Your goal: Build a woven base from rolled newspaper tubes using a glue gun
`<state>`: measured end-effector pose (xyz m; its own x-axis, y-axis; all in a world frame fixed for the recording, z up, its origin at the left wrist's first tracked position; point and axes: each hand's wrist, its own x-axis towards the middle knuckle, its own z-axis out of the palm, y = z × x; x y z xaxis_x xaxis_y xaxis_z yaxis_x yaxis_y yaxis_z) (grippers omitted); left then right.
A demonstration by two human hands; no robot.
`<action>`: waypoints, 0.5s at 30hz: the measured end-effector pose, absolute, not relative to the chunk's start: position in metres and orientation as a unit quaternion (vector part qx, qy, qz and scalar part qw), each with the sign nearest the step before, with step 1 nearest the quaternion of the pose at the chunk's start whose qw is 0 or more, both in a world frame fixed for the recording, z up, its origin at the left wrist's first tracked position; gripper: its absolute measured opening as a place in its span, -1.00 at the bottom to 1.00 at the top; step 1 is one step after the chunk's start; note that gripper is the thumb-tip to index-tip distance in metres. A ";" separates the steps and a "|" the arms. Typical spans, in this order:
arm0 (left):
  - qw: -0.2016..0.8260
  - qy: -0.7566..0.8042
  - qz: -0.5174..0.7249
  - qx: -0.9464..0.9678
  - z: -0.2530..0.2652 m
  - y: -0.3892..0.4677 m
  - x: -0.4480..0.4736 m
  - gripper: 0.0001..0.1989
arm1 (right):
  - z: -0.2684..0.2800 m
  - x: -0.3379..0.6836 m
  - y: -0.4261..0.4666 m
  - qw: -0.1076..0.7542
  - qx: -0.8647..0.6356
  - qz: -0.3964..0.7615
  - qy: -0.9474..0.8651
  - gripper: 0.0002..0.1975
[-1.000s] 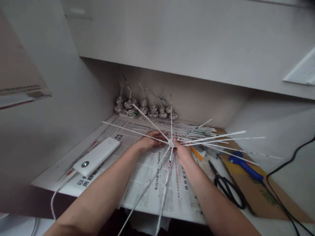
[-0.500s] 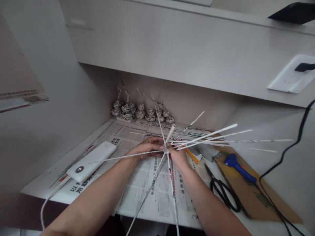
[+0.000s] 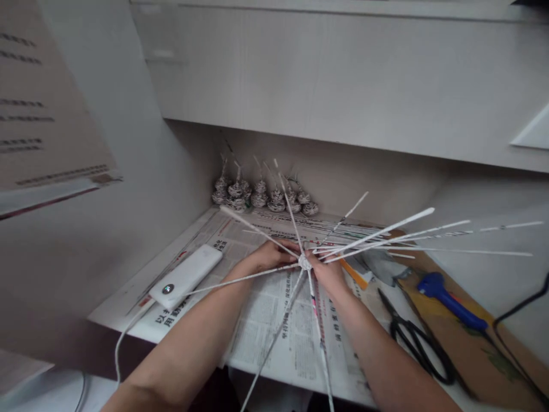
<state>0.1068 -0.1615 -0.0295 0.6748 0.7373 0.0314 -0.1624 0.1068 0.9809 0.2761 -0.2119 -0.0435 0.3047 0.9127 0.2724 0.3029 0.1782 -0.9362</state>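
Note:
Rolled newspaper strips radiate from a small woven paper hub [image 3: 305,262], held above the newspaper-covered table. My left hand [image 3: 274,255] is closed at the hub's left side, its fingertips partly behind the strips. On the right, my right hand [image 3: 328,270] pinches the hub's edge, with a bundle of white paper strips [image 3: 381,234] passing over it and pointing right. One paper strip [image 3: 244,222] points up and left past my left hand. Other strips run left and down towards me across the newspaper.
Several woven paper gourds [image 3: 259,194] stand along the back wall. A white power bank [image 3: 189,277] with a cable lies at left. To the right are black scissors [image 3: 412,337], a blue glue gun [image 3: 450,303], cardboard [image 3: 480,355] and an orange-handled tool [image 3: 354,274]. A shelf panel [image 3: 334,80] overhangs the back.
The thick white strip that stood up near the hub now points up and left, over my left hand. My head view has shifted left, so everything appears further right.

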 end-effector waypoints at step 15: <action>0.726 0.305 0.358 0.501 -0.036 -0.163 0.121 -0.62 | -0.039 0.276 -0.214 0.538 -0.550 0.307 -0.560 -0.78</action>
